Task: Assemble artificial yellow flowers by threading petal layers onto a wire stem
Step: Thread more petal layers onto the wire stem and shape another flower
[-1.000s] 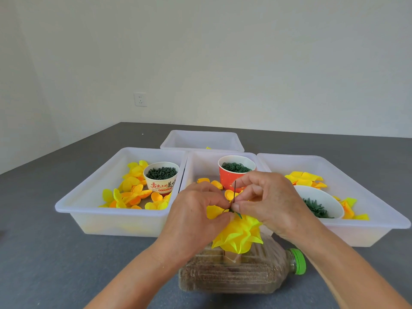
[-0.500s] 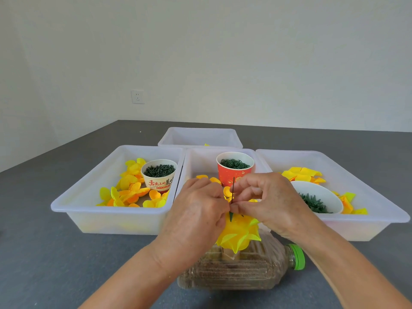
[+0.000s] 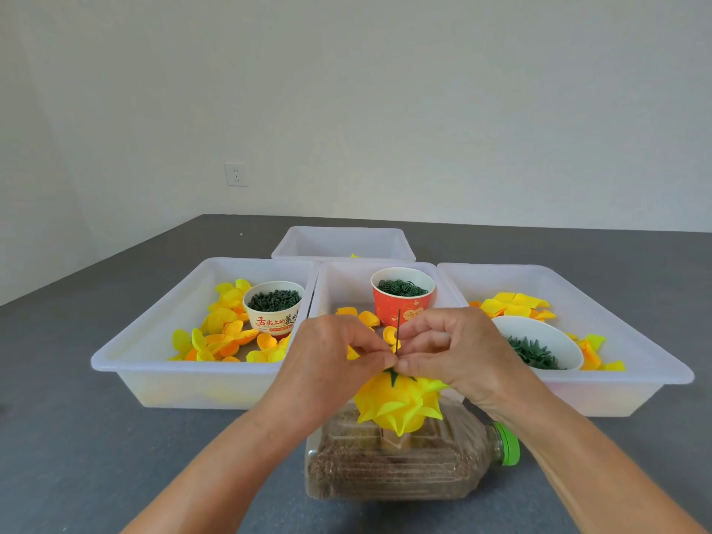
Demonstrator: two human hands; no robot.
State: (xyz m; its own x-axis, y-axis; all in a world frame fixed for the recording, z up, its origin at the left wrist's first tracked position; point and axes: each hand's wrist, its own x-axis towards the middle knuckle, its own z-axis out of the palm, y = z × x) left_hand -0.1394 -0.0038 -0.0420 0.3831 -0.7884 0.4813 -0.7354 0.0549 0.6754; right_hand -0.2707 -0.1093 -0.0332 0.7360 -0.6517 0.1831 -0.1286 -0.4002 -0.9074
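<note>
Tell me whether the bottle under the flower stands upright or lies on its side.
On its side: the bottle lies flat, green cap pointing right.

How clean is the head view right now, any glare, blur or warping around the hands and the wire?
Head view: soft, even light, no glare, faint shadows only. The left hand, right hand and thin wire stem look sharp, as does the yellow flower. Wide-angle warping bows the far white tray and the forearms at the frame's lower edge.

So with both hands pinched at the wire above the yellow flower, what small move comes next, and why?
Probably slide the green star-shaped calyx down the thin dark wire stem onto the yellow fabric flower: both the left hand and right hand pinch there.
</note>
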